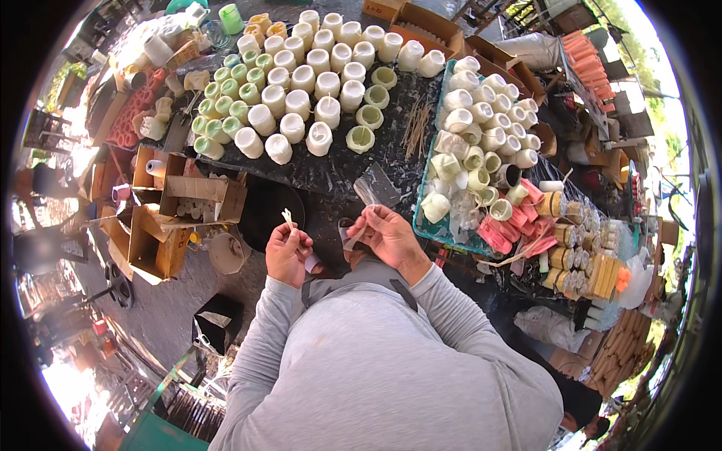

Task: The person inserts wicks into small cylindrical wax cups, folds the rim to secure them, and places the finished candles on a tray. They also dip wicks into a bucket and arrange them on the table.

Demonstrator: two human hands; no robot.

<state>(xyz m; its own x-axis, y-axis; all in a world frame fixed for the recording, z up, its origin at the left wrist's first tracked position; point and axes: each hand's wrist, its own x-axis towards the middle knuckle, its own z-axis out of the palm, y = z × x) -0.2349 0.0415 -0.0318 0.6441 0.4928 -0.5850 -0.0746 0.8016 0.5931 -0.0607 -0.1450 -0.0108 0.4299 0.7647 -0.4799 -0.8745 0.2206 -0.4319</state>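
My left hand (288, 254) is closed in a pinch on short, thin white strands (287, 217) that look like candle wicks and stick up past the fingertips. To its right, my right hand (389, 239) grips a slim, pale bundle of thin strands (366, 192); whether it is wick or clear plastic is hard to tell. Both hands are in front of my body, near the front edge of a dark worktable (320, 169). Rows of white cup-shaped candles (303, 78) stand on it, with pale green ones (238, 111) at the left.
On the right, a teal-rimmed tray (421, 197) holds more pale candles and pink pieces (500, 231). Thin sticks (417, 128) lie between tray and rows. Cardboard boxes (159, 239) sit at the left, a black round container (272, 214) beside them. Wrapped bundles (564, 258) are stacked right.
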